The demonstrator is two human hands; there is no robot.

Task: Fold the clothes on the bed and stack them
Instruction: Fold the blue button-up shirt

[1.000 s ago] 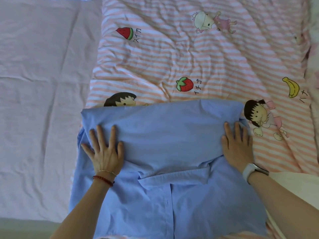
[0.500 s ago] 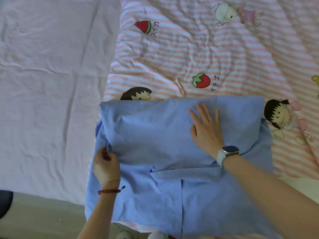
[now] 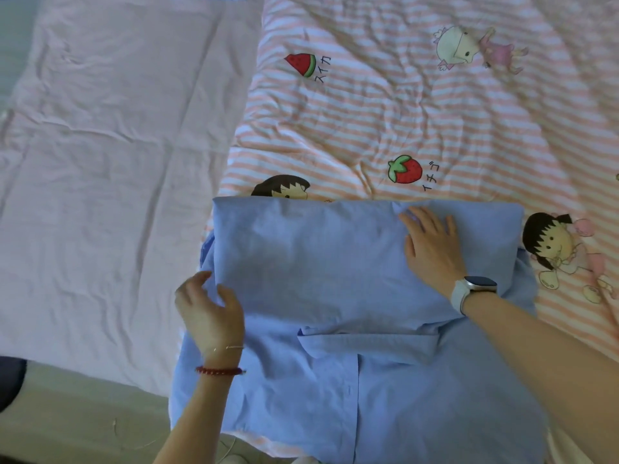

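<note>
Forearms reach in from the near edge of the bed (image 3: pixel 100 195) toward a light blue shirt (image 3: pixel 318 269), which lies near that edge, partly on a striped quilt (image 3: pixel 418 112). The shirt's collar (image 3: pixel 365 344) and buttoned front face up closest to the camera, and its far part is folded back toward the collar, giving a straight folded edge on the far side. The left hand (image 3: pixel 209 313), with a red bead bracelet (image 3: pixel 219 370) and a thin chain at the wrist, sits at the left end of the folded layer, fingers loosely curled with the tips at the fabric edge; whether they actually pinch the cloth cannot be told. The right hand (image 3: pixel 430 247), a watch (image 3: pixel 474 289) on its wrist, lies flat on the folded layer toward its far right corner, fingers straight and slightly spread, pressing the cloth. Beyond the shirt, the quilt shows cartoon girls, a strawberry and a watermelon slice. A plain pink sheet covers the bed's left side.
</note>
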